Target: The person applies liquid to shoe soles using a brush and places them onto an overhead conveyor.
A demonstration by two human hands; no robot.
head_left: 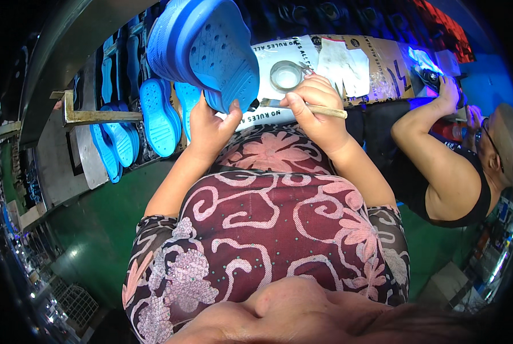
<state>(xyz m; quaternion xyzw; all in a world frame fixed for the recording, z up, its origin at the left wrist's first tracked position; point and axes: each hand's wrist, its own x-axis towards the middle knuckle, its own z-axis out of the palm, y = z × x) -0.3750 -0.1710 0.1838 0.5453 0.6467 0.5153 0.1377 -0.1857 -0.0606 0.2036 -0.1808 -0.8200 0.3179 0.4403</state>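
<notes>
My left hand (215, 121) is closed on the near end of a big blue foam shoe sole (225, 63), thumb on top. The sole has thick ridged sides and small holes across its face, and it stands tilted up at the far left of centre. In my right hand (316, 109) is a brush (326, 110) with a pale wooden handle, gripped between thumb and fingers. Its dark tip points left, close to the sole's near end; whether they touch I cannot tell. Just beyond my right hand sits a small round glass dish (286, 75) with something clear or pale in it.
Printed cardboard (382, 66) covers the work surface, with a torn white sheet (343, 67) on it. More blue soles (160, 117) lie at the left, near a worn bar (101, 117). At the right a co-worker (445, 166) in a black sleeveless top handles something under bluish light.
</notes>
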